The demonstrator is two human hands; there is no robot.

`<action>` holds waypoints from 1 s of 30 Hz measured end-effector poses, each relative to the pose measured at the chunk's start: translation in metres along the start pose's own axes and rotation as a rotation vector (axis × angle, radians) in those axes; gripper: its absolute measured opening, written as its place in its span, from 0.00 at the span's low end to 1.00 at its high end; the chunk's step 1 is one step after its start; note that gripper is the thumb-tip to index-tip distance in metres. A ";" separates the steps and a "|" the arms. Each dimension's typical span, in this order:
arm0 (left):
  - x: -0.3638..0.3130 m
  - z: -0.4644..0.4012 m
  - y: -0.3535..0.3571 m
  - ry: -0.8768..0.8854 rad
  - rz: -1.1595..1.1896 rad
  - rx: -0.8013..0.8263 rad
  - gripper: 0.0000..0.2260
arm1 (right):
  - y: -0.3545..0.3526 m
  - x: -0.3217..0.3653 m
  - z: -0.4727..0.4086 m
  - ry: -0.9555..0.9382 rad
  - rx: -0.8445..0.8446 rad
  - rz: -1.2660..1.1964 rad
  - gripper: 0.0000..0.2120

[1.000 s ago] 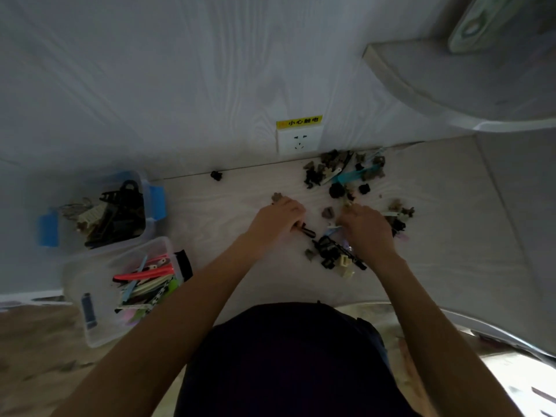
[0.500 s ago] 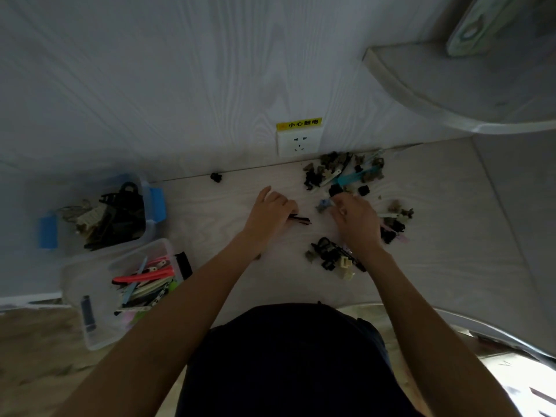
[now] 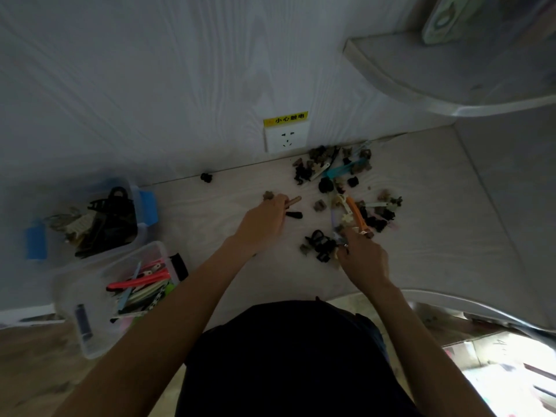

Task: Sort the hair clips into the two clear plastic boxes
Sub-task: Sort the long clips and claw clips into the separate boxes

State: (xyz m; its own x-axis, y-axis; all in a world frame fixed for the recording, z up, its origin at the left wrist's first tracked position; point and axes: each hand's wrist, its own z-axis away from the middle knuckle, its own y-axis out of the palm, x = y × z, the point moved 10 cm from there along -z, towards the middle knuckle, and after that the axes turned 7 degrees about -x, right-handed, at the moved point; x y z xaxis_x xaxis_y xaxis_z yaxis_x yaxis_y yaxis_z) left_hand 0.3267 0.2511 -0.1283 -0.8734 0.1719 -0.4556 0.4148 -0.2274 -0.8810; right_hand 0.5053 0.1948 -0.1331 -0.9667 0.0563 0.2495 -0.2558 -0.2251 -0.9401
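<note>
Gripping a tan clip (image 3: 293,200) in the left hand (image 3: 264,222), pinching an orange clip (image 3: 355,213) with the right hand (image 3: 362,257) amid the table's scattered pile (image 3: 334,173); likely snagging neighbouring clips, dragging them toward the wrong box (image 3: 99,284).

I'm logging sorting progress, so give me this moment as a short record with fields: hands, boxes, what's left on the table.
left hand: holds a tan clip and a black clip
right hand: pinches the orange clip
far box: mostly black and beige claw clips
near box: long, flat coloured clips
table: loose clips by the wall and between the hands
stray clip: alone near the wall
</note>
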 end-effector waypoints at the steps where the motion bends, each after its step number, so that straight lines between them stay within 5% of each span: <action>1: -0.003 -0.003 0.004 0.017 -0.035 0.021 0.12 | -0.002 0.000 0.000 0.008 -0.014 0.045 0.15; 12: -0.006 -0.016 0.022 0.146 -0.390 0.097 0.11 | 0.000 0.019 -0.020 -0.012 -0.099 0.008 0.09; 18: -0.017 0.007 -0.002 0.275 -0.269 -0.125 0.05 | -0.013 0.007 -0.023 0.098 -0.126 -0.050 0.10; 25: -0.007 0.020 -0.016 0.031 -0.108 -0.146 0.14 | 0.000 0.017 -0.033 0.005 -0.071 0.202 0.13; 30: 0.007 0.038 -0.039 -0.070 -0.010 -0.233 0.14 | -0.007 0.018 -0.040 0.124 -0.147 0.025 0.12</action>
State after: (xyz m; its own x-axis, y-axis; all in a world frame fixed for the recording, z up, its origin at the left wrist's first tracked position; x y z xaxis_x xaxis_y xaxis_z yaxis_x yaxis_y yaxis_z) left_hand 0.2945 0.2249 -0.0921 -0.8901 0.1040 -0.4437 0.4464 0.0022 -0.8949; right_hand 0.4893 0.2363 -0.1313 -0.9635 0.1739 0.2035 -0.2205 -0.0843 -0.9717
